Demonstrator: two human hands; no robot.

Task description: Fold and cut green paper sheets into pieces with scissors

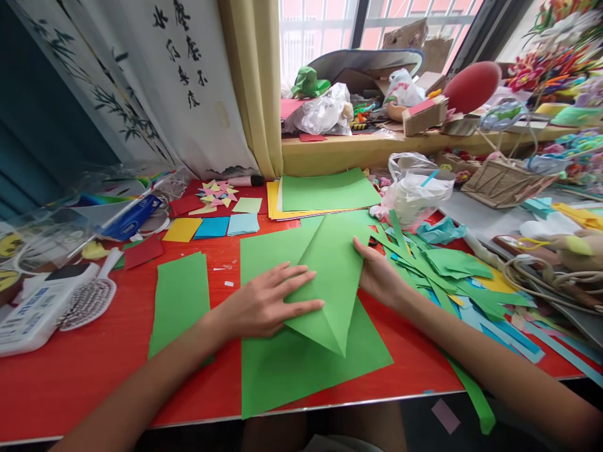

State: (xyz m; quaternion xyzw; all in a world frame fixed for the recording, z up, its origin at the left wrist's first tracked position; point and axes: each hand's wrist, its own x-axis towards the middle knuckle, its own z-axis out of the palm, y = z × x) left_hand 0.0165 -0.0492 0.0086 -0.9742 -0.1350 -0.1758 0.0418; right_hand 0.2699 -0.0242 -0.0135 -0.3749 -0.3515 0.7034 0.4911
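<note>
A folded sheet of green paper [330, 282], with a slanting crease and a pointed lower end, is in front of me. My left hand [271, 298] lies on its left part, fingers spread and stretched out. At the right edge, my right hand [379, 270] grips the folded paper with the thumb on top; its other fingers are mostly hidden beneath. Under the fold rests a larger flat green sheet [282, 376] that reaches the table's front edge. A narrower green piece [181, 301] lies to the left of my left forearm.
The red table [113, 383] holds green and blue paper strips [438, 270] at right, stacked sheets [325, 190] at the back, and coloured squares [211, 227] beside small paper stars [218, 193]. A hairbrush [92, 298] and white bottle [38, 314] stand left. Clutter fills the windowsill [330, 150].
</note>
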